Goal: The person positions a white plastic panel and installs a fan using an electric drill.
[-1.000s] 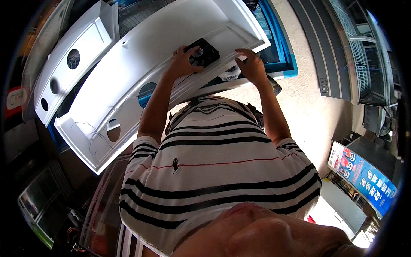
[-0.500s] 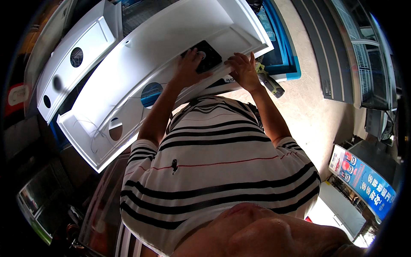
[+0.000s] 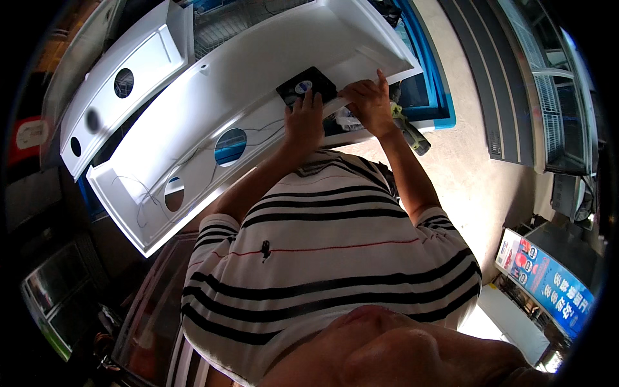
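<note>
A long white curved housing [image 3: 251, 71] with raised edges and round holes lies in front of me. On its near wall sits a square black cooling fan [image 3: 320, 84] with a round label at its middle. My left hand [image 3: 303, 128] rests its outstretched fingers against the fan's near-left side. Thin wires [image 3: 265, 128] run from beside that hand along the housing toward its left end. To the right of the fan, my right hand [image 3: 371, 106] is closed over the housing's near edge, one finger raised. What its fingertips touch underneath is hidden.
A second white panel [image 3: 138, 64] with round holes lies at left. Beneath both shows a blue-rimmed cabinet [image 3: 443, 97]. A green and black power tool [image 3: 409, 132] is beside my right wrist. Grey panels [image 3: 477, 77] and a blue printed sign [image 3: 548, 277] stand farther right.
My left hand has slid right and back toward me, uncovering more of the fan and the wires. The housing has shifted slightly right. My right hand stays at its edge.
</note>
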Available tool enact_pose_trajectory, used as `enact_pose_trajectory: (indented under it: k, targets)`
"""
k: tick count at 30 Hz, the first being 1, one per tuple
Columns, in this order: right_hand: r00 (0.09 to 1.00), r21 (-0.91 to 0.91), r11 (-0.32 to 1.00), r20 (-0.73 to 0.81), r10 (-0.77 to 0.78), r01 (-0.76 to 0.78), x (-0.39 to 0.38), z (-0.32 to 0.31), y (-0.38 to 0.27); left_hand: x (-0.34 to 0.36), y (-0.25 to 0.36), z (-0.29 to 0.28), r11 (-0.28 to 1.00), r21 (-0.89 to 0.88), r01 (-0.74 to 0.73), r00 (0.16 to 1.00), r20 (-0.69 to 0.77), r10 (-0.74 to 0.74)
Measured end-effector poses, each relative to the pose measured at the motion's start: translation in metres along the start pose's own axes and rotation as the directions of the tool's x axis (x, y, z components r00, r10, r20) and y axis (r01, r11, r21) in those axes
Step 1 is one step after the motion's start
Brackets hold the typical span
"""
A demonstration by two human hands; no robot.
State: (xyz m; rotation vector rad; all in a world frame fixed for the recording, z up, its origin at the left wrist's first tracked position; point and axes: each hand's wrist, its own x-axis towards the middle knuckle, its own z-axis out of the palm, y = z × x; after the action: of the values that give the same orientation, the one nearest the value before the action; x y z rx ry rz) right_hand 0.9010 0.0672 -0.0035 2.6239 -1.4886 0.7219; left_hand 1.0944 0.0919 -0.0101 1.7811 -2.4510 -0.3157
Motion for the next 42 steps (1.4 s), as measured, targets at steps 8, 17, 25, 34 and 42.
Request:
enact_pose_trajectory:
  k: [8,17,25,34,42]
  targets:
    - [0.971,-0.06,0.984,-0.164,-0.173,0.166,0.045,-0.047,-0.009,0.0,0.001,-0.088,1.0,-0.013,-0.008,1.0,0.004,0.008]
    - [0.877,-0.158,0.932,-0.318,-0.361,0.326,0.107,-0.084,-0.012,0.015,-0.019,-0.168,0.959,0.224,-0.174,0.974,-0.104,0.201]
    - [0.91,0.134,0.945,-0.338,-0.24,0.299,0.164,-0.162,-0.042,0.05,-0.037,-0.264,0.961,0.023,-0.275,0.956,0.113,0.271]
    - [0.999,0.114,0.993,-0.019,0.044,-0.042,0.205,-0.17,-0.024,0.118,-0.044,-0.306,0.968,-0.014,-0.249,0.898,0.371,0.237]
    - [0.977,0.141,0.99,-0.211,0.023,0.007,0.227,-0.142,-0.003,0.166,-0.065,-0.3,0.934,-0.061,-0.353,0.865,0.359,0.35]
